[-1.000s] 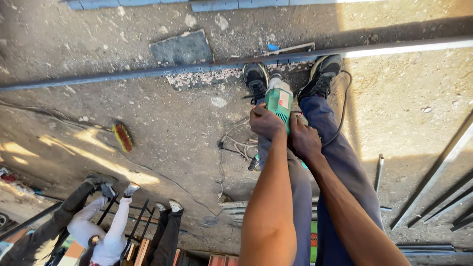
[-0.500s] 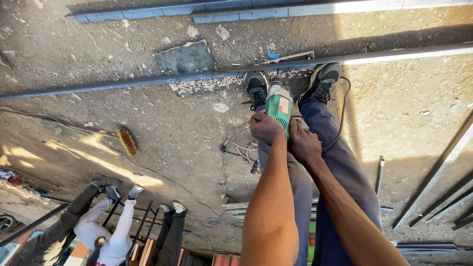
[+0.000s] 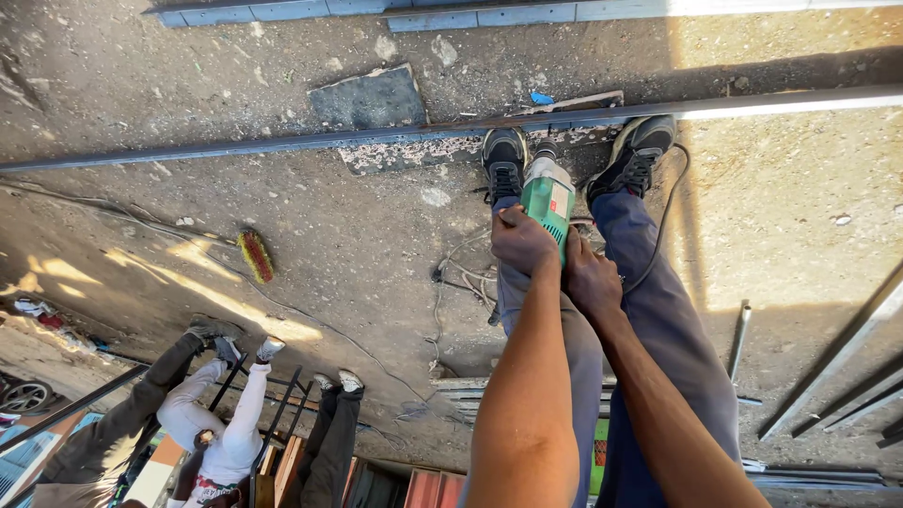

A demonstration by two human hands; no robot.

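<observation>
Above a dusty concrete floor (image 3: 357,235), a green angle grinder (image 3: 548,199) is held out in front of the body by both hands. The left hand (image 3: 523,241) is wrapped around the near part of the green housing, its grip closed tight on the body of the tool. The right hand (image 3: 591,280) is closed on the rear of the same tool, just behind and touching the left; the part under its palm is hidden. The grey head of the grinder is pointed toward a long steel tube (image 3: 282,144) that is laid across the whole width of the floor. The tool is seen between two dark sneakers: the left shoe (image 3: 504,162) and the right shoe (image 3: 638,155), both set right at the tube. Whether the disc touches the tube cannot be told, since it is hidden by the tool. A black cord (image 3: 663,226) is looped from the right shoe back along the blue trouser leg (image 3: 668,329). Beyond the tube, a dark flat slab (image 3: 369,97) is lying on the ground. A red and yellow brush (image 3: 255,256) is lying well to the left. At the lower left, other people (image 3: 226,423) are standing by a metal frame. More steel bars (image 3: 837,357) are laid at the right.
</observation>
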